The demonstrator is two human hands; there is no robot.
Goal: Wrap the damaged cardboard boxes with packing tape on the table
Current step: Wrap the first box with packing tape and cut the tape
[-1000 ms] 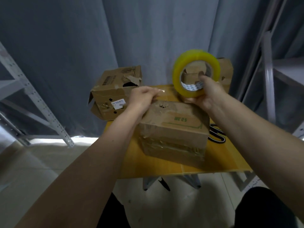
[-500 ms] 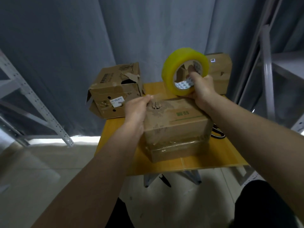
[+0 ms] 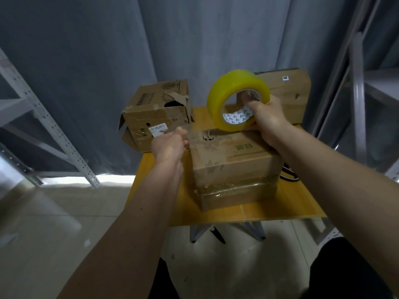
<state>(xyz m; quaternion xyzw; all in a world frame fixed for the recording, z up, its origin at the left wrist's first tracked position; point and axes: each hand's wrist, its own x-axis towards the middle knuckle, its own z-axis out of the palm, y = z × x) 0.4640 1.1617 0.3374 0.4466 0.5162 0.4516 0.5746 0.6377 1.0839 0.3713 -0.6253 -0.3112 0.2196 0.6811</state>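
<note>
A brown cardboard box [image 3: 235, 169] with tape round its lower half lies in the middle of the yellow table [image 3: 291, 203]. My right hand [image 3: 266, 114] grips a yellow roll of packing tape [image 3: 237, 100] above the box's far edge, fingers through its core. At the box's top left corner my left hand [image 3: 170, 145] pinches the free tape end against the cardboard. A torn box [image 3: 155, 113] with a hole in its top sits at the back left. Another box [image 3: 289, 93] stands at the back right, partly hidden by the roll.
Black scissors [image 3: 289, 174] lie on the table just right of the middle box. Grey metal shelving stands on the left [image 3: 49, 130] and on the right [image 3: 358, 100]. A grey curtain [image 3: 129, 50] hangs behind the table. The tiled floor lies below.
My left hand has slid from the box's top toward its left corner. My right hand has brought the tape roll lower and leftward over the box's far edge.
</note>
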